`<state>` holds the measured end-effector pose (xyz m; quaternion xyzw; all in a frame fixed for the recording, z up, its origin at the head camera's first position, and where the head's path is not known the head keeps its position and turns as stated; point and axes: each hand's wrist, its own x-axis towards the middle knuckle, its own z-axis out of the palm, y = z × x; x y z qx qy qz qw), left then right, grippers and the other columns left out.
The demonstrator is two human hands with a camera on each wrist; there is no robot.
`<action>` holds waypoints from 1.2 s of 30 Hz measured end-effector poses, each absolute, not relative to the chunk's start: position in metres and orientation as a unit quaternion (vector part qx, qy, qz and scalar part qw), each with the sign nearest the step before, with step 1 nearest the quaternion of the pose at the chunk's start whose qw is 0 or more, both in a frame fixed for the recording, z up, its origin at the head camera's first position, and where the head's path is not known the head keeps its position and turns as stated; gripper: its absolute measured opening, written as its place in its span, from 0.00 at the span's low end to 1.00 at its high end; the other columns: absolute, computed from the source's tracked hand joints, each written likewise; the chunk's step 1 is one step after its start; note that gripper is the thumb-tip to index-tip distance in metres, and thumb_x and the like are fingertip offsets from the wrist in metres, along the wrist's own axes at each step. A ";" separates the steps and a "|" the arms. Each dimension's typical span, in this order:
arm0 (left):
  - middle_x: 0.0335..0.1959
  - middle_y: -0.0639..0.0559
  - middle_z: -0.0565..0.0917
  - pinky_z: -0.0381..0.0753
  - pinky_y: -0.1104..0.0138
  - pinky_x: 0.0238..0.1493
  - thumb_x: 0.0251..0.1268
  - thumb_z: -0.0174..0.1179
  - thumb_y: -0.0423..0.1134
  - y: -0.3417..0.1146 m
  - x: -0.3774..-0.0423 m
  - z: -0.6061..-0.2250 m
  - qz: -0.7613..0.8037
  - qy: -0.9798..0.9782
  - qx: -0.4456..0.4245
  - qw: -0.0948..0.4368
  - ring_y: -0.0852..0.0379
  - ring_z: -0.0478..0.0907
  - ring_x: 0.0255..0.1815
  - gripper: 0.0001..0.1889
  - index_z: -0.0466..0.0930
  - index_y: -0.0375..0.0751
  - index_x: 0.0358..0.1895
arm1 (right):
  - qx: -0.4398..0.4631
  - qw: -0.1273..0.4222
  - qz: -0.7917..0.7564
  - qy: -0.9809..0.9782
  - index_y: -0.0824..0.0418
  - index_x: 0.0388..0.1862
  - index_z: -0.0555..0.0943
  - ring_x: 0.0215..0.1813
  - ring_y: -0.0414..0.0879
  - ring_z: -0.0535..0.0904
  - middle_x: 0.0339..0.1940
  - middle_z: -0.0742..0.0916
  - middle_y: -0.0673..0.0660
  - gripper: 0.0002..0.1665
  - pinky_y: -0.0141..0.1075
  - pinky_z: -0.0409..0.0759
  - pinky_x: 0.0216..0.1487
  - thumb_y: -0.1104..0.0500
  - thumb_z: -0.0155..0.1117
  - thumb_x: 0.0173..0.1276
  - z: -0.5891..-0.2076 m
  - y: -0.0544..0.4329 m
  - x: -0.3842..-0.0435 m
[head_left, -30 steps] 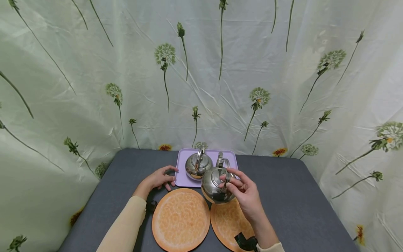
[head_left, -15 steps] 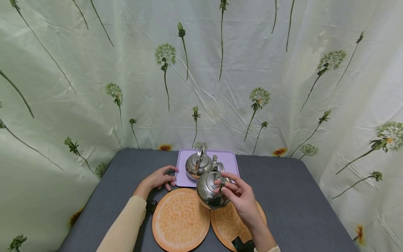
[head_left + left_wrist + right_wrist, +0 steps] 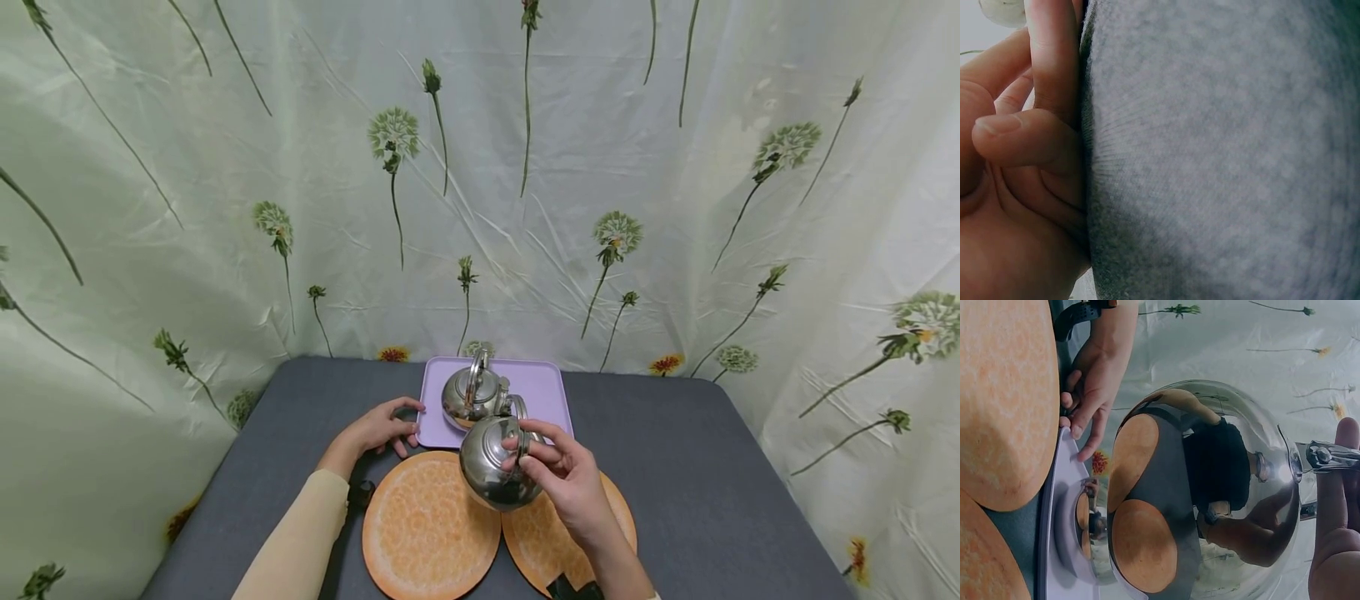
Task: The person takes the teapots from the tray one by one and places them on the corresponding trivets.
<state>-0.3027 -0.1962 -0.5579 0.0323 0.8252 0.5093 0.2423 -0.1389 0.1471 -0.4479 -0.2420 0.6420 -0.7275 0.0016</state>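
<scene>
A shiny steel kettle (image 3: pixel 495 467) hangs by its handle from my right hand (image 3: pixel 566 475), whose fingers curl round the handle. It is above the table, over the place where two orange round mats meet. In the right wrist view the same kettle (image 3: pixel 1210 487) fills the middle, its side mirroring the mats. A second steel kettle (image 3: pixel 471 396) stands on a lilac tray (image 3: pixel 543 392) behind it. My left hand (image 3: pixel 381 427) rests at the tray's left edge, fingertips touching the rim. The left wrist view shows part of the left hand (image 3: pixel 1029 156) beside grey cloth.
Two round orange mats, the left one (image 3: pixel 427 533) and the right one (image 3: pixel 547 533), lie side by side on the dark grey tablecloth (image 3: pixel 697 483). A pale curtain (image 3: pixel 330 167) printed with dandelions hangs behind the table and along both sides.
My right hand has carried the kettle left and toward me, off the tray's front right and over the gap between the mats. The left hand and the other kettle stay put.
</scene>
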 end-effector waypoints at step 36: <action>0.33 0.52 0.91 0.66 0.69 0.19 0.77 0.62 0.41 -0.196 -0.303 -0.558 0.503 0.829 0.045 0.240 0.58 0.87 0.23 0.24 0.73 0.51 0.73 | -0.268 0.059 -0.774 0.570 0.86 0.68 0.62 0.51 0.36 0.91 0.55 0.92 0.44 0.29 0.29 0.84 0.58 0.72 0.60 0.78 -0.475 0.099 -0.123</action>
